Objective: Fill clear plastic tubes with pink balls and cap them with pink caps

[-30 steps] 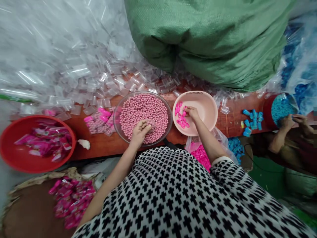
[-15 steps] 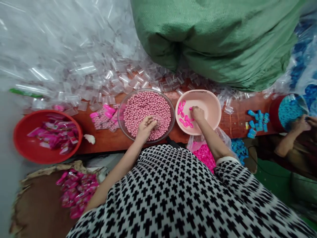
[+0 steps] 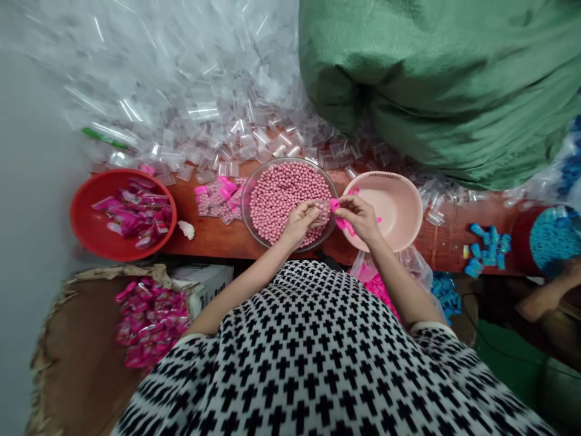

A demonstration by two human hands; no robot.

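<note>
My left hand [image 3: 301,223] is closed on a small clear plastic container [image 3: 323,212] with pink beads in it, above the right side of a round clear bowl [image 3: 246,219] full of pink beads [image 3: 284,194]. My right hand [image 3: 362,217] pinches a bright pink cap [image 3: 334,204] at the open end of that container. Whether the cap is fully seated I cannot tell. Behind and below my right hand stands a pale pink basin [image 3: 399,209] with several more pink caps [image 3: 349,227], partly hidden by the hand.
Filled, capped containers [image 3: 220,197] lie left of the bowl. A red basin [image 3: 82,221] holds pink packets. Clear empty containers [image 3: 254,139] pile up behind, beside a green sack [image 3: 431,91]. Blue pieces [image 3: 490,245] and a co-worker's arm [image 3: 547,297] are at right.
My right hand has come up and left from the pale pink basin with a pink cap, meeting the container in my left hand. The whole view has shifted.
</note>
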